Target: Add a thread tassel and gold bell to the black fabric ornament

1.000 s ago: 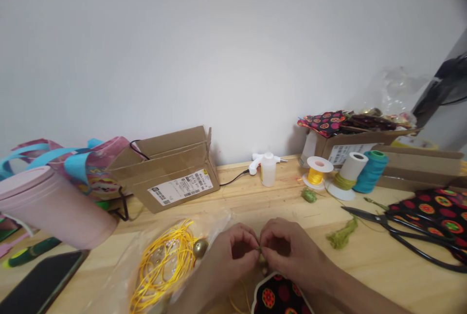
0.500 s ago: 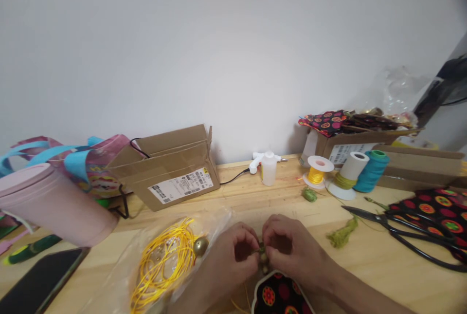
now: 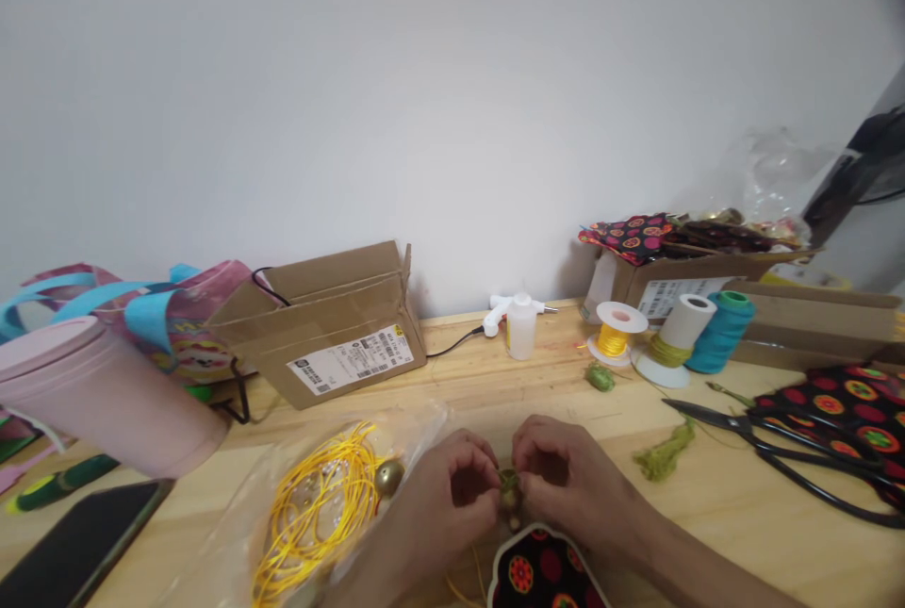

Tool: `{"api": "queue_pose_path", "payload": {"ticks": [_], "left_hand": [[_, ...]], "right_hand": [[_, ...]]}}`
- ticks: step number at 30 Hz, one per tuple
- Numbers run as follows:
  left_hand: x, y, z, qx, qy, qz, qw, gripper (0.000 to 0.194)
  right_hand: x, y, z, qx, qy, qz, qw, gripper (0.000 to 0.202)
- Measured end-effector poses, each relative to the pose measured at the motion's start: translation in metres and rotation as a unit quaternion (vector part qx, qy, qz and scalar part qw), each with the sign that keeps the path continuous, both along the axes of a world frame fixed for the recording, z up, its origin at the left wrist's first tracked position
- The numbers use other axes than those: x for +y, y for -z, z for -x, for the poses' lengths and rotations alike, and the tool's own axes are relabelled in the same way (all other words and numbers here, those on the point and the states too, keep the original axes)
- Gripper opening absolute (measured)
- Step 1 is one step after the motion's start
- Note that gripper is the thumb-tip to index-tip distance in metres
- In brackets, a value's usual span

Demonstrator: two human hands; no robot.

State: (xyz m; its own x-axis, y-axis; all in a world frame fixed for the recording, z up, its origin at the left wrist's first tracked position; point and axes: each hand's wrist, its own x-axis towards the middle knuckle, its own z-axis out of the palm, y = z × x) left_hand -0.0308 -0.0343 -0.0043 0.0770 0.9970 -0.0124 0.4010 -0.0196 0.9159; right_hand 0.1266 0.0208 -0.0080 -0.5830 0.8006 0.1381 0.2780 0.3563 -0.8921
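Note:
Thumb and fingertips of my left hand (image 3: 459, 495) are pinched together on one side of a thin green cord (image 3: 508, 476). From the other side my right hand (image 3: 562, 476) pinches the same cord. Just below the fingertips sit small brownish beads (image 3: 513, 504), and under them lies a dark patterned fabric piece (image 3: 541, 570) with a pale edge. Left of my hands, a clear plastic bag (image 3: 233, 533) holds a coil of yellow cord (image 3: 318, 514); a round brass bell (image 3: 388, 477) is beside the coil.
Black scissors (image 3: 749, 424) and a green tassel (image 3: 665, 452) lie to the right. Behind stand thread spools (image 3: 719, 333), a small bottle (image 3: 521, 329) and cardboard boxes (image 3: 339, 335). A pink tumbler (image 3: 113, 401) and a phone (image 3: 81, 542) are at left.
The fingertips of my two hands have moved slightly apart, and more of the green cord and the beads shows between them.

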Motion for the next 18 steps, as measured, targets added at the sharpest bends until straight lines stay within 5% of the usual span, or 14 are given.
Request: {"api": "queue_pose_path", "payload": {"ticks": [18], "left_hand": [[-0.0022,-0.0051,0.0025,-0.019,-0.002,0.013,1.0,0.02]], "right_hand": [[-0.0007,0.0003,-0.0015,0.028,-0.022,-0.004,0.999,0.014]]}}
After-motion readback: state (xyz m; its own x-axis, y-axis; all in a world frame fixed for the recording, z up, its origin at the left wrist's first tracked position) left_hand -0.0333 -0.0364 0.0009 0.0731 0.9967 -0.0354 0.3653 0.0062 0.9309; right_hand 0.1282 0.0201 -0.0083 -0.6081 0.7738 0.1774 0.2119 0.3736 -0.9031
